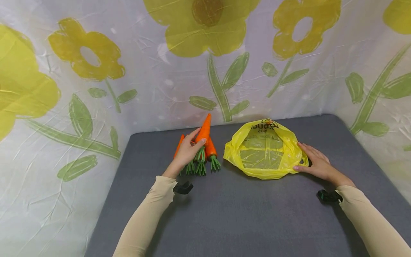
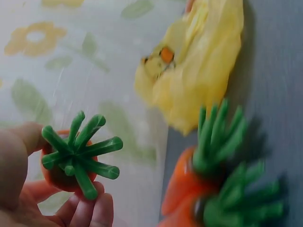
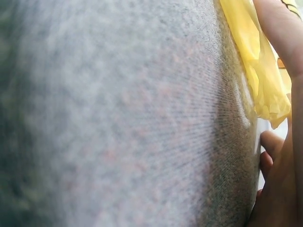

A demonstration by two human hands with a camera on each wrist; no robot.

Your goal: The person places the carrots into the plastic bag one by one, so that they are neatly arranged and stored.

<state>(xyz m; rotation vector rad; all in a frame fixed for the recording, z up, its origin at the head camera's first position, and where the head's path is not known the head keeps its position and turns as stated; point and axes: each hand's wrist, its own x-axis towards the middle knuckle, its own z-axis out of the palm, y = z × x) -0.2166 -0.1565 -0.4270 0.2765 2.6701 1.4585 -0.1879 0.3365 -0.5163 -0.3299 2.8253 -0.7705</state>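
Observation:
My left hand [image 1: 187,150] holds an orange toy carrot [image 1: 204,129] between thumb and fingers, tip up, its green stalks [image 2: 78,153] pointing at the left wrist camera. Below it on the table lie several more carrots [image 1: 210,148], partly hidden by the hand. To their right a yellow plastic bag [image 1: 232,151] stands with its mouth spread wide; I see no carrots inside. At the bag's right side my right hand [image 1: 318,164] touches the rim near a handle loop, thumb and fingers spread apart. The right wrist view shows the bag's edge [image 3: 258,71] beside the thumb.
A grey table [image 1: 237,221] carries all of it. Hung cloth with painted yellow flowers [image 1: 160,89] borders the back and both sides. Each wrist wears a black camera mount, such as the left one [image 1: 183,187].

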